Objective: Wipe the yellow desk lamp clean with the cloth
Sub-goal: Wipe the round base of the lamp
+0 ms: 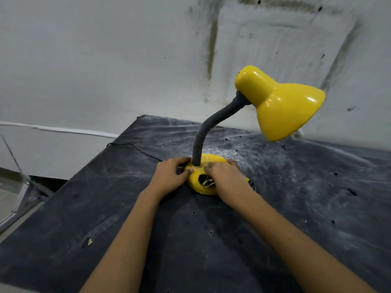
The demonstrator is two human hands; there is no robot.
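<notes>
The yellow desk lamp (pixel 283 102) stands on a black-covered table (pixel 211 240), its grey flexible neck (pixel 203 132) rising from a round yellow base (pixel 213 159). The shade tilts down to the right. My left hand (pixel 171 176) grips the base's left edge, thumb resting on top. My right hand (pixel 226 176) presses a dark cloth with yellow stitching (pixel 206 181) onto the front of the base; most of the cloth is hidden under the palm, with a bit showing at the wrist's right side.
The table cover is scuffed, dusty and dotted with small holes. A thin black cord (pixel 135 148) runs left from the base to the table's far-left edge. A stained white wall (pixel 127 60) stands close behind. The floor lies at the left.
</notes>
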